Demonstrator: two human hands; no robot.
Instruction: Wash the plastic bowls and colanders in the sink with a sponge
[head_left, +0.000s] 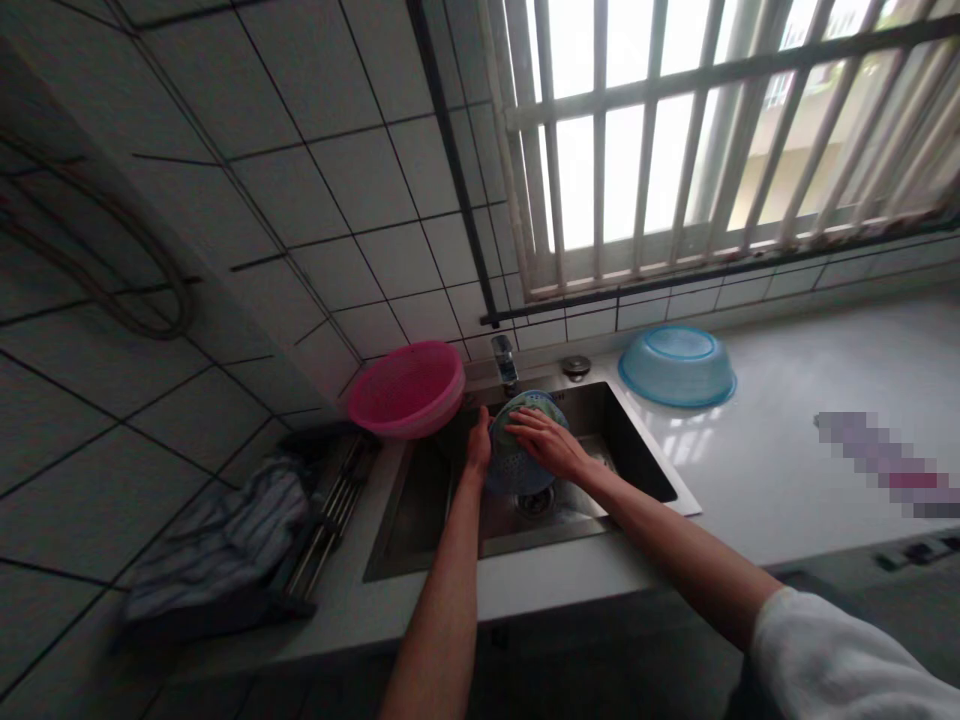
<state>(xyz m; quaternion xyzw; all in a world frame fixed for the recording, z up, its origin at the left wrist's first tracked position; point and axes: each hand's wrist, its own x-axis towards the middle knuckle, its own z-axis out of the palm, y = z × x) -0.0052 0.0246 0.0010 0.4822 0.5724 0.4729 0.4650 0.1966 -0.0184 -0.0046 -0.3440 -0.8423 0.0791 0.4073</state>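
Over the metal sink [577, 508] a blue colander [514, 472] is tilted, its perforated side towards me. Something pale green [517, 408] lies in it, too small to make out. My left hand [478, 440] grips the colander's left rim, thumb up. Across the green contents and the colander's upper right part rests my right hand [546, 440], its fingers stretched out. The faucet [505, 362] stands just behind the colander. Below it the drain [535, 500] shows in the sink floor.
A pink basin [411, 390] leans at the sink's back left corner. An upturned blue basin [676, 368] sits on the white counter [765, 370] to the right. At left are a striped cloth [232, 535] and a metal rack [330, 520]. Behind is a barred window [637, 150].
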